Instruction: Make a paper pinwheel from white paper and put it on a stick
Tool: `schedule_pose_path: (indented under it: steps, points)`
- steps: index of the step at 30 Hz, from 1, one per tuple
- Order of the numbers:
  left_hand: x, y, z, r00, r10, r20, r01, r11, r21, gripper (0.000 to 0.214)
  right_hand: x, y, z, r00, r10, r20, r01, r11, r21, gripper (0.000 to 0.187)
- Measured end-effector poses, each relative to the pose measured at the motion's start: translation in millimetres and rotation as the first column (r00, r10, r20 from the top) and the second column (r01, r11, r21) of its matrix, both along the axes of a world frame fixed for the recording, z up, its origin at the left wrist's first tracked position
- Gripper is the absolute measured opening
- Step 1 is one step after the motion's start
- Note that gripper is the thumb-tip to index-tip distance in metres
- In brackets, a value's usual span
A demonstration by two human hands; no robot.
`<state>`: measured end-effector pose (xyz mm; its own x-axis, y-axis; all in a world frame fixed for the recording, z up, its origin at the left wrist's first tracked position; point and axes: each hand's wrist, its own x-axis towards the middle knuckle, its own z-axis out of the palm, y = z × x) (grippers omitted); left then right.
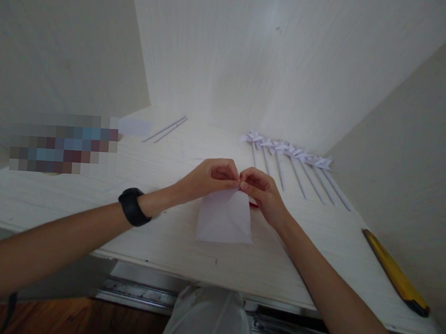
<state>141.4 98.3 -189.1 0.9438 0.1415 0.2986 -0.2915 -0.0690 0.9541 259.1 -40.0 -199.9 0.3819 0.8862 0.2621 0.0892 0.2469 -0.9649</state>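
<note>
A white square of paper (pixel 224 218) lies on the white table (pixel 166 234) in front of me. Its far edge is pinched between the fingertips of both hands. My left hand (pixel 209 178), with a black watch on its wrist, grips the paper's top from the left. My right hand (pixel 263 192) pinches the same spot from the right. A small red object (pixel 253 204) shows just under my right hand; I cannot make out what it is.
Several white paper pinwheels on sticks (pixel 294 164) lie in a row at the back right. Two thin white sticks (pixel 165 128) lie at the back left beside a white sheet (pixel 134 127). A yellow and black utility knife (pixel 396 272) rests near the right edge.
</note>
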Motion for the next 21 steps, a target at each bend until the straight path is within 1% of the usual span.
schedule_pose_path:
  steps: [4,6,8,13,17,21]
  points:
    - [-1.8,1.2,5.1,0.999,0.042,0.027,-0.046,0.988,0.146,0.01,-0.7,-1.5,2.5,1.0,0.0,0.018,0.001,1.0,-0.018,0.015]
    - [-1.6,1.5,6.0,0.999,0.045,0.023,-0.048,0.983,0.175,0.013,-0.7,-1.8,3.3,0.999,-0.027,0.039,0.029,0.999,-0.034,0.016]
    - [-0.5,1.7,5.2,0.999,0.041,0.002,-0.041,0.986,0.159,0.016,-1.0,-1.5,4.0,0.997,-0.052,0.063,0.055,0.997,-0.046,0.017]
    - [2.5,3.0,2.4,0.998,0.028,-0.049,-0.025,0.998,0.058,0.016,-3.8,-0.8,6.2,0.992,-0.102,0.078,0.107,0.993,-0.054,0.017]
    - [2.7,3.6,2.7,0.996,0.035,-0.076,-0.034,0.999,0.016,0.016,-4.4,-0.6,6.2,0.993,-0.104,0.057,0.107,0.993,-0.055,0.014]
    - [2.9,4.0,1.6,0.997,0.03,-0.066,-0.029,1.0,0.003,0.015,-3.1,-0.3,6.1,0.993,-0.104,0.062,0.107,0.993,-0.055,0.016]
